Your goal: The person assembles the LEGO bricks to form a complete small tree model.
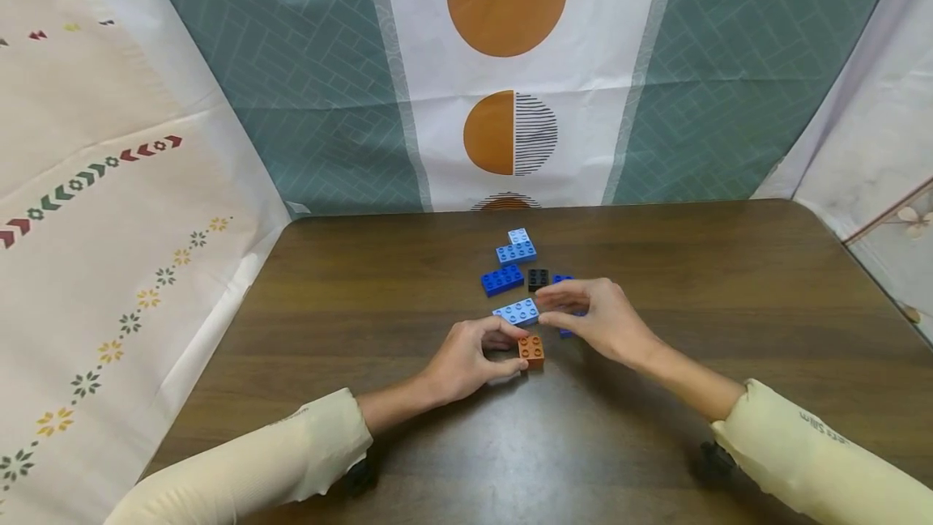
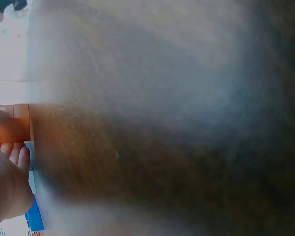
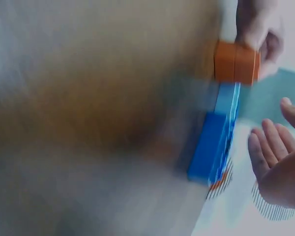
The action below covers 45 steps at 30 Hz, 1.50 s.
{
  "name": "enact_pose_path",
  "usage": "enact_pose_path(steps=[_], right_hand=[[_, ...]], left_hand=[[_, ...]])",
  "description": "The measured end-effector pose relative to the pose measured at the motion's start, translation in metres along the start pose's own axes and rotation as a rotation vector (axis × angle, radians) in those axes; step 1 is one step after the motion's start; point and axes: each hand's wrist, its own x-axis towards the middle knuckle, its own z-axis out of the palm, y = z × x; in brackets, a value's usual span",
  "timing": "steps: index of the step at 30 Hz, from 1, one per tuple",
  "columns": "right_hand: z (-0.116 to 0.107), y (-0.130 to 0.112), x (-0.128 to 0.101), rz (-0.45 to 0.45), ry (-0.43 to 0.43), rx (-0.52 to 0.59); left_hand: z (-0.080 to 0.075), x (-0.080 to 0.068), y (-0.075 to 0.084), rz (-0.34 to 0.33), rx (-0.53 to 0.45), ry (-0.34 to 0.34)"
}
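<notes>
We are seeing smooth plastic on 1 orange brick (image 1: 531, 352), glossy wood grain on the table (image 1: 568, 444), and creased, matt-looking cloth on the patterned backdrop (image 1: 335, 104).

My right hand (image 1: 598, 316) hides part of the dark blue shape (image 1: 563, 277) behind it, so I can't tell whether that is one brick or two, and my left hand (image 1: 466, 356) covers bits of the orange brick (image 1: 531, 352) and the light blue brick (image 1: 517, 312). In the wrist views, the edges cut off both hands and the tabletop (image 2: 137, 142) blurs.
</notes>
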Motion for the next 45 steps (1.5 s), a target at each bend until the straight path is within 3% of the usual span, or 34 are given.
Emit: enact_pose_path(steps=[4, 10, 12, 15, 19, 24, 36, 45], right_hand=[[-0.014, 0.008, 0.018, -0.016, 0.047, 0.056], [-0.021, 0.028, 0.043, 0.008, -0.014, 0.066], [-0.022, 0.034, 0.048, 0.032, -0.035, 0.067], [-0.022, 0.042, 0.053, 0.075, -0.053, 0.068], [-0.019, 0.05, 0.057, 0.114, -0.064, 0.087], [-0.014, 0.053, 0.06, 0.113, -0.053, 0.089], [-0.006, 0.053, 0.064, 0.095, 0.034, -0.078], [-0.004, 0.05, 0.063, 0.097, 0.064, -0.143]], left_hand=[[0.0, 0.0, 0.004, -0.009, -0.008, 0.006], [-0.006, -0.004, 0.037, -0.029, -0.033, 0.007], [-0.007, -0.005, 0.042, -0.029, -0.033, 0.004], [-0.006, -0.004, 0.039, -0.037, -0.033, -0.002], [-0.001, -0.002, 0.023, -0.043, -0.032, -0.001], [0.0, 0.0, 0.006, -0.043, -0.011, 0.004], [0.0, -0.001, -0.001, 0.025, 0.023, 0.003], [0.001, -0.001, -0.003, 0.047, 0.036, 0.002]])
